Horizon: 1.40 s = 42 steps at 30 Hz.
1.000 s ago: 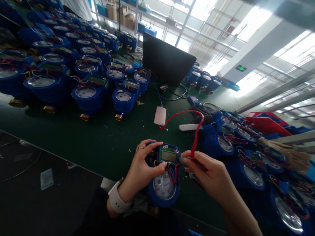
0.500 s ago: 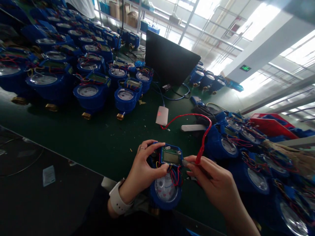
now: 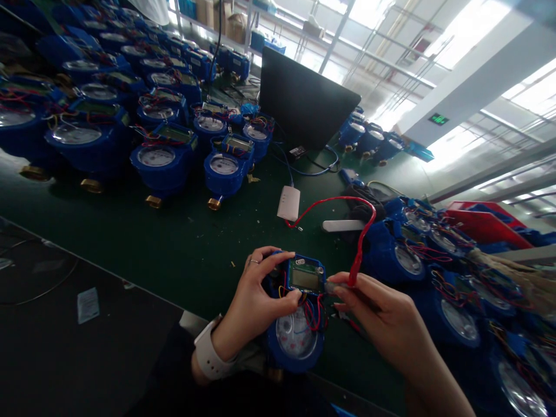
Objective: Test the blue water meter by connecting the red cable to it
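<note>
Where table meets lap, blue meter: clear dial, grey display, red wires. Left hand grips its display housing; right pinches connector, tip unclear. Lower brass fitting half hidden.

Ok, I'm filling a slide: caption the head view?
Left hand grips a round-faced blue plastic meter; right hand holds a red-cabled grey plug at its side.
</note>
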{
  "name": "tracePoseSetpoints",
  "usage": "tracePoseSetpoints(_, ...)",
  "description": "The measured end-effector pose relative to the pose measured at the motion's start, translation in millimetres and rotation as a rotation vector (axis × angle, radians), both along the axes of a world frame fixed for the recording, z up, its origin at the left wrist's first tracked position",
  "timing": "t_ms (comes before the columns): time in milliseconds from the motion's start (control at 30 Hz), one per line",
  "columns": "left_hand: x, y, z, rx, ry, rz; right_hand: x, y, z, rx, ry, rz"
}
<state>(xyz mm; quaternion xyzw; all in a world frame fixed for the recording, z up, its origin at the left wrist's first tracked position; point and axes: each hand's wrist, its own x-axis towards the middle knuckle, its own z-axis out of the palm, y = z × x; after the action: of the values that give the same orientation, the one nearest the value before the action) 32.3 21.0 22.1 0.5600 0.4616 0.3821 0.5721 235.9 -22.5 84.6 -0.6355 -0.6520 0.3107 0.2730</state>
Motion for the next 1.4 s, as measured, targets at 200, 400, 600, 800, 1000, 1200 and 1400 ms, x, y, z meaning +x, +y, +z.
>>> tracePoseSetpoints(200, 0.0, 0.0, 0.2, 0.006, -0.005, 0.002, -1.3, 3.3, 3.1, -0.032, -0.012, -0.002)
tracePoseSetpoints(400, 0.1, -0.7, -1.2, 0.008, -0.009, 0.004, -1.6, 3.3, 0.4, -0.027, -0.017, -0.018)
tracePoseSetpoints(600, -0.1, -1.2, -1.0, 0.011, -0.015, -0.002, 1.2, 1.6, 0.1, -0.036, -0.02, -0.015)
tracePoseSetpoints(800, 0.0, -0.1, 0.3, -0.005, -0.018, -0.008, 0.0, 1.1, 1.7, -0.036, -0.001, -0.011)
tracePoseSetpoints(1000, 0.4, 0.0, 0.0, 0.005, -0.015, 0.0, 0.4, 1.9, 0.8, -0.041, -0.023, -0.015)
tracePoseSetpoints(1200, 0.1, -0.3, -0.2, -0.009, -0.018, -0.007, 0.5, 1.9, -1.1, -0.04, -0.026, -0.007)
tracePoseSetpoints(1400, -0.7, -1.5, -0.1, 0.001, -0.019, -0.003, 1.4, 1.6, 0.7, -0.033, -0.027, -0.002)
